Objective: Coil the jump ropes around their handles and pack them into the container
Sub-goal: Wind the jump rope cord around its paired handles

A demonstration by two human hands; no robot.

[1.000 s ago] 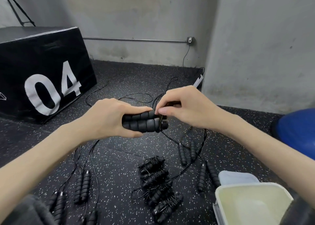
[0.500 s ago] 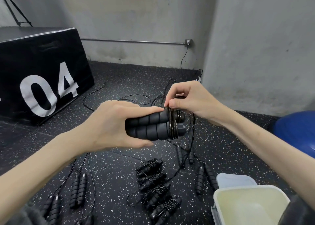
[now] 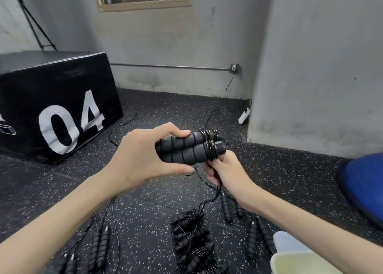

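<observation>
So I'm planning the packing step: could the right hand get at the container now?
Probably not yet: the right hand grips the cord, though the container sits unobstructed just below that forearm.

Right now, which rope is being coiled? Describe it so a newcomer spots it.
Start at the black box marked 04 and look right. Two foam handles are gripped together in the left hand. Unlike the ropes on the floor, it is held up, with few turns.
</observation>
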